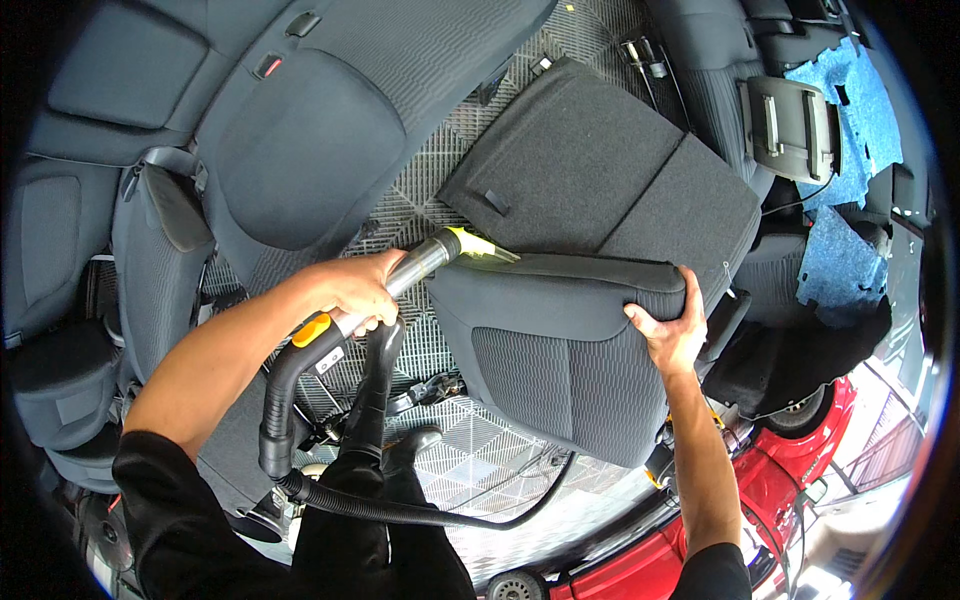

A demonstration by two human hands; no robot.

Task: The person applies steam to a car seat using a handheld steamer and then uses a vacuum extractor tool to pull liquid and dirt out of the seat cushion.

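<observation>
My left hand [367,289] grips the metal tube of a vacuum cleaner wand [420,264]. A yellow crevice nozzle [480,245] on the tube's end lies against the upper side edge of a dark grey cloth car seat cushion [555,360]. My right hand [675,330] holds the cushion's right corner, thumb on top and fingers around the edge. From the wand's bent black handle a ribbed black hose [360,506] runs down and curves off to the right. Under and beyond the cushion lies a carpeted dark grey seat back panel [592,157].
Large car seats [315,150] fill the left and top left. At the right are more seats, a grey plastic part [795,127] and blue felt pieces [862,112]. A red car [780,480] stands at the lower right. The floor has grid tiles [412,202].
</observation>
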